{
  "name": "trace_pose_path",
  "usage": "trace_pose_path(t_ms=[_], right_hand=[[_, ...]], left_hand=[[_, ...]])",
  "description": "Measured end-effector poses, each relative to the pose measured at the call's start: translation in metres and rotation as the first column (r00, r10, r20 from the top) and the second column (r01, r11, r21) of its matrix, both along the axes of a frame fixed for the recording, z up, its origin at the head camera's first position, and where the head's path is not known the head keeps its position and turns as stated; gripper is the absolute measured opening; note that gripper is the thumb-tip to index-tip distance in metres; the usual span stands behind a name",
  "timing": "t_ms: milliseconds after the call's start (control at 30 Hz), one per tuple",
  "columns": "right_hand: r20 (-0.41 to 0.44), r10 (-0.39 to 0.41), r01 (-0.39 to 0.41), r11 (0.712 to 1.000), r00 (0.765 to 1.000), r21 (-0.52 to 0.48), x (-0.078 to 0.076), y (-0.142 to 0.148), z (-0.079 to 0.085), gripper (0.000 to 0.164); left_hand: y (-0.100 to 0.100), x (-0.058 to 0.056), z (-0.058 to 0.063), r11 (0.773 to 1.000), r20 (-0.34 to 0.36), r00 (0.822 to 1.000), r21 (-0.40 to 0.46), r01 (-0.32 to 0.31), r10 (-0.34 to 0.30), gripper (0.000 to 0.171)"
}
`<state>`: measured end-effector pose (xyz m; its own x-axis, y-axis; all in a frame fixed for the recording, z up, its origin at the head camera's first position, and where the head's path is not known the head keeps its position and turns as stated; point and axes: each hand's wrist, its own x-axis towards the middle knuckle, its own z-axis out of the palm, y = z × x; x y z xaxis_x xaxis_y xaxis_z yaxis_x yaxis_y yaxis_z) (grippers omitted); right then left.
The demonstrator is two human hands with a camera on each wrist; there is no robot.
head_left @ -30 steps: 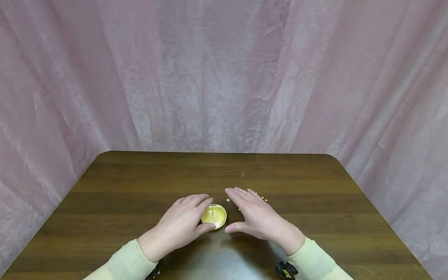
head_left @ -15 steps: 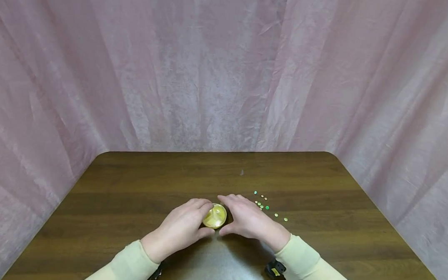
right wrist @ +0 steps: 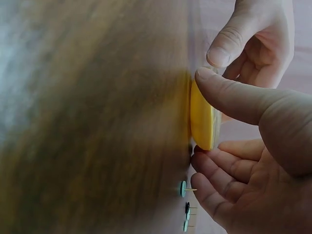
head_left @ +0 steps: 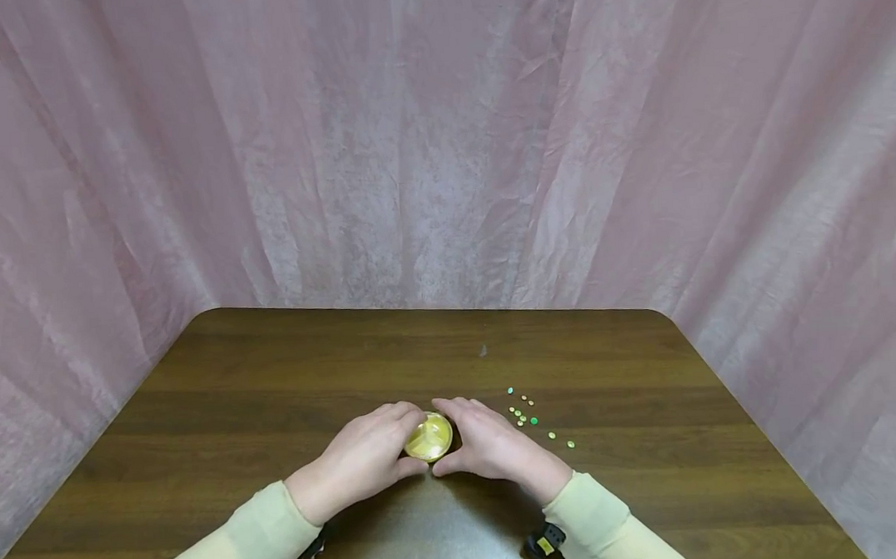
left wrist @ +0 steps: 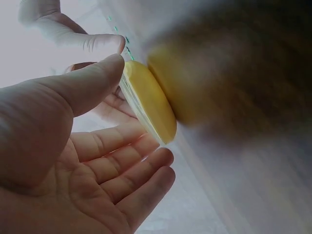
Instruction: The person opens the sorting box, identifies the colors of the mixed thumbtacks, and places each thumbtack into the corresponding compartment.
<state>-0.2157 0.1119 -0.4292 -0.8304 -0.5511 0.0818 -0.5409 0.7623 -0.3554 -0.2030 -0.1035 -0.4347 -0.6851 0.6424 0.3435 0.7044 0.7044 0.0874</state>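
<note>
A small round yellow box [head_left: 429, 438] with a clear lid [right wrist: 217, 124] sits on the brown table, shown from above in the head view. My left hand [head_left: 367, 455] holds it from the left, thumb at the near rim and fingers reaching round the far side. From the right, my right hand [head_left: 491, 443] cups the same box, its thumb [right wrist: 229, 95] against the rim. The two thumbs almost meet at the near edge. In both wrist views the box's yellow wall [left wrist: 153, 100] shows edge-on, low over the tabletop. The fingers cover parts of its sides.
Several thumbtacks [head_left: 533, 421] with green and pale heads lie scattered right of the hands. In the right wrist view, thumbtacks [right wrist: 184, 188] rest on their heads, pins up, close to the fingers. A pink curtain [head_left: 412, 148] hangs behind the table [head_left: 308, 352].
The right hand has moved left from above the thumbtacks to the box, uncovering them. The left hand has closed in slightly along the box's rim.
</note>
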Motion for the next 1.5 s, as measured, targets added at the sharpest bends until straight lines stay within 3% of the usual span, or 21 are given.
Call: trace_pose_path(t_ms=[567,900,1100,1233,1500], right_hand=[[-0.018,0.023,-0.023,1.000,1.000,-0.013,-0.008,-0.004,0.002,0.080],[-0.007,-0.018,0.018,1.000,1.000,-0.009,-0.001,-0.001,0.000,0.085],[0.019,-0.078,0.078,0.997,0.997,-0.022,0.006,-0.001,0.000,0.094],[0.035,-0.104,0.105,0.994,0.994,-0.030,0.007,-0.002,0.000,0.097],[0.059,-0.109,0.114,0.990,0.992,-0.080,0.005,-0.001,-0.001,0.110]], left_hand=[[0.005,-0.007,0.003,1.000,-0.027,1.000,-0.022,-0.012,0.012,0.042],[0.002,-0.007,0.007,0.999,0.098,0.994,0.024,0.041,-0.043,0.038],[0.002,-0.012,0.014,0.997,0.229,0.972,0.067,0.040,-0.055,0.033],[0.000,-0.021,0.014,0.993,0.302,0.951,0.111,0.030,-0.062,0.028],[-0.005,-0.038,0.014,0.980,0.412,0.906,0.197,0.012,-0.094,0.033]])
